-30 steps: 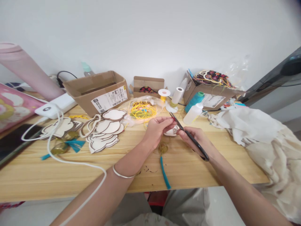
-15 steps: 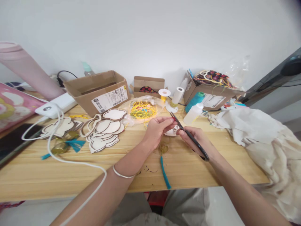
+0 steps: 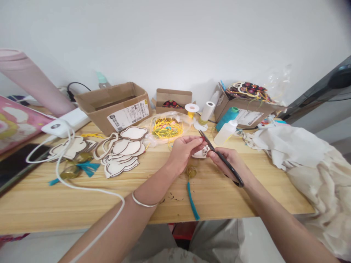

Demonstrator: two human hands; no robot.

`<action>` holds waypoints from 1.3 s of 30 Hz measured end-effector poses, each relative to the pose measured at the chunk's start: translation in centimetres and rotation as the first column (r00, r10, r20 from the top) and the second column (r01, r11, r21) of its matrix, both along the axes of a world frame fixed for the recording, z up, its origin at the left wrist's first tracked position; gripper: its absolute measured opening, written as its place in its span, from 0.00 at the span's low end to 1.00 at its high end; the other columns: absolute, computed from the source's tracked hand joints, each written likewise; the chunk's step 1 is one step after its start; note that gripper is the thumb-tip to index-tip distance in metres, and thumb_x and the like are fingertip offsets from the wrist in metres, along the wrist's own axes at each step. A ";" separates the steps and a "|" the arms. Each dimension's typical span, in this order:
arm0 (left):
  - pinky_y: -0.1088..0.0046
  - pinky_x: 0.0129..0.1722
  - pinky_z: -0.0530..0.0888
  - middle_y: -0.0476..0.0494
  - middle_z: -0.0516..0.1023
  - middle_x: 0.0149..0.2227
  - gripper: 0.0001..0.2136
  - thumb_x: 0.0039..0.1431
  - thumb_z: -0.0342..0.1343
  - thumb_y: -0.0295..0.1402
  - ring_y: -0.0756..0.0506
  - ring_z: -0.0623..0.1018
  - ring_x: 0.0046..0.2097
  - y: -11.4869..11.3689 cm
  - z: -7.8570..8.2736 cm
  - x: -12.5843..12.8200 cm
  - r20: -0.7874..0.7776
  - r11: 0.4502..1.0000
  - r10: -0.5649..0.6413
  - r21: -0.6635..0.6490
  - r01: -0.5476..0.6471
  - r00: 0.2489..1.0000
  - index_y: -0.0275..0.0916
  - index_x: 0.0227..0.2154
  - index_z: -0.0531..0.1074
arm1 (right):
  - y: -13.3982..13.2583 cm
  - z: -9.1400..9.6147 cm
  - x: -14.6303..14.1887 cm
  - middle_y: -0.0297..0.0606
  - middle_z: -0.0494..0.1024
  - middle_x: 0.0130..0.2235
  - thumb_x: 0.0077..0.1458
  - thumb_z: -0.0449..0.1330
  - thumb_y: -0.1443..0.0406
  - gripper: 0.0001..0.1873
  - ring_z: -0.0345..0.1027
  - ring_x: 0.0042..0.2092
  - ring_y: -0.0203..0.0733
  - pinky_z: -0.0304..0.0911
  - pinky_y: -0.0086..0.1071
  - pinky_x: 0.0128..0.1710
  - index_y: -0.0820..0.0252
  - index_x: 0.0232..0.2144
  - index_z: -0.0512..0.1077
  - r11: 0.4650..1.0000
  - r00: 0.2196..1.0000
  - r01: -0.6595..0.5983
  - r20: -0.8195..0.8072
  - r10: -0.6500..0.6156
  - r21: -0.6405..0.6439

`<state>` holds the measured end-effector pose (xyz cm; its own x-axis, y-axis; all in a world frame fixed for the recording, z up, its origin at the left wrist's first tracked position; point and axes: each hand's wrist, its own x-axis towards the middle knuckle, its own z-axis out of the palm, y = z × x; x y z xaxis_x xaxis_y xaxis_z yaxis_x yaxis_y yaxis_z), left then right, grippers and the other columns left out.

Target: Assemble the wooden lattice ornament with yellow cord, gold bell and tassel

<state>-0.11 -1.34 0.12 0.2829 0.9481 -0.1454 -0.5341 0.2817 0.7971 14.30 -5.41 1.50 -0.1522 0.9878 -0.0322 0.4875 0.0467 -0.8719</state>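
Black-handled scissors [image 3: 226, 163] are in my right hand [image 3: 229, 160], their blades pointing up and left toward my left fingertips. My left hand [image 3: 185, 149] pinches a small dark-red piece [image 3: 203, 139], mostly hidden by the fingers and the blades. Whether the blades touch it I cannot tell. Below and between the hands lies a pale cut-out wooden piece [image 3: 201, 152], partly covered. Nearer to me on the table, a brass-coloured bell-like ornament [image 3: 191, 171] lies with a teal tassel [image 3: 193, 201]. Small dark scraps [image 3: 175, 198] are scattered beside the tassel.
Wooden cloud-shaped blanks [image 3: 123, 157] are piled at the left. A white cable [image 3: 90, 189] crosses over my left forearm. Cardboard boxes [image 3: 128, 113], yellow cord [image 3: 167, 128], a teal thread cone [image 3: 227, 118] and a squeeze bottle [image 3: 225, 132] stand behind; cream cloth [image 3: 309, 164] lies right.
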 end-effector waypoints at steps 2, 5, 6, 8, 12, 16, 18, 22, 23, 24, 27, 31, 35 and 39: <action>0.78 0.35 0.71 0.46 0.77 0.23 0.05 0.42 0.61 0.28 0.54 0.75 0.28 0.0 0.1 0.0 -0.010 1.000 -0.002 -0.005 0.002 1.000 0.32 0.24 0.74 | 0.1 0.0 0.1 0.25 0.55 0.14 0.44 0.54 0.48 0.22 0.45 0.15 0.27 0.42 0.25 0.13 0.62 0.21 0.65 0.999 0.998 0.042 -0.040 -0.042 -0.006; 0.77 0.36 0.71 0.44 0.77 0.24 0.05 0.42 0.60 0.29 0.52 0.75 0.29 -0.2 0.1 -0.1 -0.024 1.000 -0.027 -0.008 0.027 0.999 0.31 0.24 0.75 | 0.4 0.1 0.3 0.26 0.59 0.15 0.39 0.59 0.49 0.22 0.49 0.16 0.27 0.45 0.25 0.13 0.63 0.25 0.67 0.989 0.982 0.143 -0.127 -0.138 0.036; 0.76 0.36 0.71 0.44 0.78 0.25 0.06 0.42 0.60 0.29 0.52 0.75 0.30 -0.2 0.0 -0.1 -0.024 0.999 -0.043 -0.001 0.043 0.999 0.31 0.25 0.75 | 0.4 0.2 0.3 0.27 0.61 0.16 0.37 0.61 0.50 0.21 0.51 0.16 0.28 0.47 0.25 0.14 0.63 0.27 0.67 0.982 0.973 0.179 -0.160 -0.168 0.062; 0.76 0.38 0.71 0.43 0.78 0.27 0.06 0.43 0.60 0.29 0.51 0.75 0.32 -0.3 0.0 -0.1 -0.018 0.996 -0.082 0.022 0.082 0.996 0.32 0.26 0.75 | 0.6 0.4 0.2 0.28 0.65 0.19 0.35 0.64 0.54 0.21 0.56 0.19 0.29 0.53 0.24 0.16 0.62 0.29 0.67 0.964 0.952 0.240 -0.222 -0.210 0.116; 0.74 0.39 0.70 0.45 0.78 0.28 0.06 0.43 0.60 0.30 0.52 0.75 0.31 -0.3 -0.2 -0.2 -0.035 0.992 -0.122 0.022 0.123 0.992 0.33 0.26 0.76 | 0.8 0.6 -0.3 0.30 0.70 0.23 0.33 0.66 0.60 0.20 0.62 0.25 0.31 0.60 0.26 0.26 0.60 0.30 0.67 0.936 0.912 0.294 -0.350 -0.214 0.194; 0.71 0.40 0.70 0.44 0.77 0.28 0.08 0.41 0.61 0.30 0.51 0.74 0.31 -0.2 -0.3 -0.2 -0.081 0.989 -0.150 0.001 0.151 0.985 0.32 0.26 0.75 | 1.1 0.1 -0.5 0.32 0.71 0.25 0.33 0.66 0.61 0.21 0.64 0.26 0.33 0.61 0.27 0.27 0.60 0.32 0.67 0.936 0.894 0.295 -0.402 -0.198 0.194; 0.69 0.40 0.70 0.43 0.77 0.29 0.08 0.41 0.61 0.30 0.50 0.74 0.31 -0.2 -0.3 -0.2 -0.086 0.984 -0.179 -0.009 0.179 0.980 0.31 0.26 0.75 | 1.2 -0.3 -0.5 0.32 0.71 0.25 0.35 0.66 0.61 0.20 0.64 0.27 0.33 0.61 0.27 0.26 0.60 0.33 0.67 0.941 0.896 0.284 -0.399 -0.192 0.184; 0.67 0.42 0.71 0.41 0.77 0.30 0.08 0.45 0.59 0.31 0.49 0.75 0.32 -0.2 -0.3 -0.2 -0.022 0.972 -0.233 -0.024 0.233 0.972 0.31 0.27 0.75 | 1.4 -1.1 -0.1 0.32 0.70 0.25 0.37 0.64 0.59 0.19 0.63 0.26 0.33 0.61 0.27 0.25 0.60 0.33 0.67 0.938 0.893 0.303 -0.394 -0.216 0.172; 0.67 0.42 0.71 0.41 0.77 0.30 0.08 0.46 0.58 0.31 0.48 0.75 0.33 -0.2 -0.4 -0.2 -0.001 0.971 -0.239 -0.027 0.239 0.971 0.31 0.27 0.75 | 1.4 -1.2 0.0 0.32 0.70 0.25 0.36 0.64 0.59 0.19 0.63 0.26 0.32 0.60 0.26 0.25 0.60 0.33 0.67 0.935 0.887 0.314 -0.403 -0.227 0.165; 0.66 0.41 0.71 0.41 0.77 0.30 0.07 0.47 0.57 0.31 0.48 0.75 0.33 -0.2 -0.4 -0.2 0.015 0.969 -0.243 -0.030 0.243 0.970 0.32 0.27 0.75 | 1.4 -1.2 0.1 0.32 0.70 0.25 0.36 0.64 0.59 0.20 0.62 0.25 0.32 0.60 0.26 0.23 0.60 0.33 0.67 0.933 0.879 0.326 -0.412 -0.239 0.154; 0.67 0.41 0.71 0.42 0.77 0.31 0.06 0.46 0.57 0.29 0.49 0.75 0.33 -0.2 -0.4 -0.2 0.021 0.965 -0.261 -0.027 0.261 0.965 0.32 0.27 0.75 | 1.2 -1.2 0.1 0.31 0.69 0.25 0.36 0.64 0.59 0.20 0.58 0.22 0.29 0.56 0.23 0.19 0.60 0.34 0.67 0.926 0.864 0.360 -0.418 -0.283 0.117; 0.69 0.41 0.71 0.42 0.77 0.33 0.08 0.43 0.60 0.28 0.49 0.75 0.35 -0.3 -0.6 0.0 -0.026 0.963 -0.271 -0.009 0.270 0.962 0.33 0.30 0.75 | 1.0 -0.8 -0.3 0.31 0.68 0.24 0.36 0.64 0.57 0.21 0.56 0.20 0.28 0.54 0.23 0.17 0.61 0.33 0.67 0.922 0.858 0.375 -0.412 -0.306 0.096; 0.71 0.41 0.71 0.43 0.77 0.32 0.08 0.43 0.61 0.30 0.50 0.75 0.35 -0.3 -0.8 0.2 -0.071 0.972 -0.232 0.028 0.235 0.970 0.33 0.28 0.75 | 1.2 -1.3 -0.5 0.32 0.69 0.24 0.37 0.64 0.56 0.22 0.60 0.22 0.30 0.56 0.24 0.19 0.61 0.34 0.67 0.938 0.870 0.334 -0.415 -0.267 0.097; 0.72 0.39 0.71 0.43 0.77 0.30 0.07 0.43 0.61 0.30 0.51 0.75 0.32 -0.3 -0.7 0.0 -0.089 0.975 -0.222 -0.005 0.223 0.971 0.32 0.27 0.75 | 1.2 -2.3 2.0 0.34 0.70 0.27 0.41 0.62 0.58 0.20 0.64 0.27 0.34 0.61 0.27 0.25 0.60 0.38 0.67 0.936 0.909 0.307 -0.346 -0.234 0.172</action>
